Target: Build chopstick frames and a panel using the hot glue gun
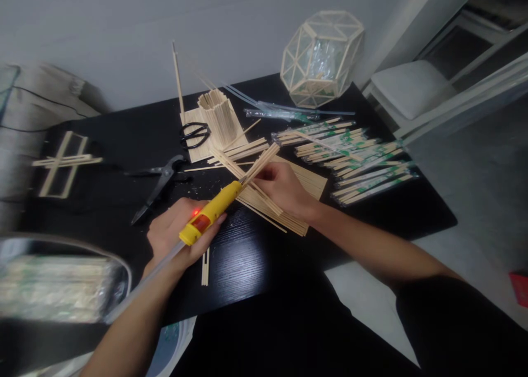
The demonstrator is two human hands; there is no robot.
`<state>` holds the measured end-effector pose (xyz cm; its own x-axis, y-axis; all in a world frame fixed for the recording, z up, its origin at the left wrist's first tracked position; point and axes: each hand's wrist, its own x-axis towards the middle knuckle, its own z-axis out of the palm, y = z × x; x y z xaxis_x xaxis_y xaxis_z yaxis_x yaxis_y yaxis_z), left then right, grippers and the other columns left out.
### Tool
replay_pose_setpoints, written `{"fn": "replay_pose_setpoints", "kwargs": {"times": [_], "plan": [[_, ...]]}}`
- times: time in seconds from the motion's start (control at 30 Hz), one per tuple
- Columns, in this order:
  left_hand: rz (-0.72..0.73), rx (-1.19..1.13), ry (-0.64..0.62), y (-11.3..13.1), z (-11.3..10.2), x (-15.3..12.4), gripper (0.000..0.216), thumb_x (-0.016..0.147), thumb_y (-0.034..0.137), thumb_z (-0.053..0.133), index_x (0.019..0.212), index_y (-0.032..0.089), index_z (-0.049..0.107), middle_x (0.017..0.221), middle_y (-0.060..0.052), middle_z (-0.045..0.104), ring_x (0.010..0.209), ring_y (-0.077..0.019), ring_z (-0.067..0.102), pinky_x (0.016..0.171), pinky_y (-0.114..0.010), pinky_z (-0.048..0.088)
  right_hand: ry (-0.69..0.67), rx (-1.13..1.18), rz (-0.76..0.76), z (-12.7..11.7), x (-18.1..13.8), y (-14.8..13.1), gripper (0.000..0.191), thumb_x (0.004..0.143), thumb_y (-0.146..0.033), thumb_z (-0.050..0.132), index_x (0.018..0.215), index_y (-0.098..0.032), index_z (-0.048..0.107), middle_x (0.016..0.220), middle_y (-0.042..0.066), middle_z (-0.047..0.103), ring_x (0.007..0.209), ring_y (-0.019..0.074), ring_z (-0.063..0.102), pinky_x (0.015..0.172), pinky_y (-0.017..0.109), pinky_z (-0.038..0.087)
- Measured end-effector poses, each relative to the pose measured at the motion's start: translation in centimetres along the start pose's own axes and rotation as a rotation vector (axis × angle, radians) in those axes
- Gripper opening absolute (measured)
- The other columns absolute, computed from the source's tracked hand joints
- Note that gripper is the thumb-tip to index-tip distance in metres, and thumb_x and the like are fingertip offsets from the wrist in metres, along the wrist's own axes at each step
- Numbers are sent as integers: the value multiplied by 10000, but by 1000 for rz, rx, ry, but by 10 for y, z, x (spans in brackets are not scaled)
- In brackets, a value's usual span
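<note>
A yellow hot glue gun [212, 212] with a lit red light is gripped in my left hand [175, 228], a clear glue stick trailing from its rear. Its nozzle points at crossed wooden chopsticks [264, 165], where it seems to touch them. My right hand [286, 187] is closed around these joined sticks, its fingertips partly hidden behind them. Beneath that hand lies a flat panel of chopsticks [311, 179] on the black table. Just beyond stands a round holder made of upright sticks [218, 113] on a square stick base.
Pliers [159, 187] and black-handled scissors [194, 136] lie left of centre. Packaged chopsticks [363, 162] spread across the right, below a faceted stick-framed lantern shape [324, 58]. A crossed stick frame [68, 162] sits at far left, above a blurred bag of chopsticks [58, 289].
</note>
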<state>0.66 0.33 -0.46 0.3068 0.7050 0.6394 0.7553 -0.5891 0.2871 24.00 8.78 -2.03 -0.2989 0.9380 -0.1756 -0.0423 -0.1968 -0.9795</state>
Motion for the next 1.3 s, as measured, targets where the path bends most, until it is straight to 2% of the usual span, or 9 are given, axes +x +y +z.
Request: {"fn": "replay_pose_setpoints", "kwargs": {"times": [0.3, 0.5, 0.63, 0.8, 0.97, 1.3], "plan": [[3, 18, 11, 5, -2, 8, 52, 923, 243, 783, 953, 208, 759, 820, -16, 773, 658, -159, 718, 621, -261, 532, 4, 1, 4, 0, -1, -1, 359, 691, -492, 951, 835, -183, 837, 794, 36, 804, 783, 202, 730, 723, 309, 565], [-41, 51, -9, 3, -3, 2, 76, 945, 273, 762, 972, 206, 737, 832, -24, 764, 669, -161, 716, 612, -265, 531, -1, -35, 1, -1, -1, -1, 372, 715, -512, 930, 855, -181, 835, 840, 44, 812, 789, 202, 724, 743, 327, 577], [-21, 1, -19, 3, -3, 0, 118, 931, 258, 766, 1037, 217, 736, 872, -27, 774, 708, -176, 733, 629, -278, 550, -5, -36, 11, -1, -1, -1, 348, 732, -485, 921, 853, -173, 825, 832, 45, 802, 755, 185, 704, 712, 318, 562], [-15, 6, -40, 5, -3, 3, 67, 937, 267, 750, 973, 213, 734, 803, -26, 744, 649, -170, 715, 584, -275, 541, 1, -44, 8, -1, -1, -1, 298, 752, -435, 909, 828, -165, 807, 804, 44, 771, 741, 179, 682, 683, 309, 531], [-44, -1, -45, 5, -4, 0, 103, 921, 303, 777, 994, 236, 749, 848, -31, 772, 679, -181, 731, 603, -287, 560, 10, -66, 8, -1, -1, -2, 231, 778, -382, 875, 835, -168, 807, 786, 35, 766, 726, 175, 670, 673, 302, 520], [-49, -29, -64, 7, -5, 5, 114, 917, 315, 781, 923, 205, 756, 795, -30, 776, 641, -157, 710, 580, -262, 547, 9, -21, 6, 0, -1, -5, 353, 687, -468, 931, 763, -162, 774, 726, 9, 714, 686, 145, 612, 633, 277, 463]]}}
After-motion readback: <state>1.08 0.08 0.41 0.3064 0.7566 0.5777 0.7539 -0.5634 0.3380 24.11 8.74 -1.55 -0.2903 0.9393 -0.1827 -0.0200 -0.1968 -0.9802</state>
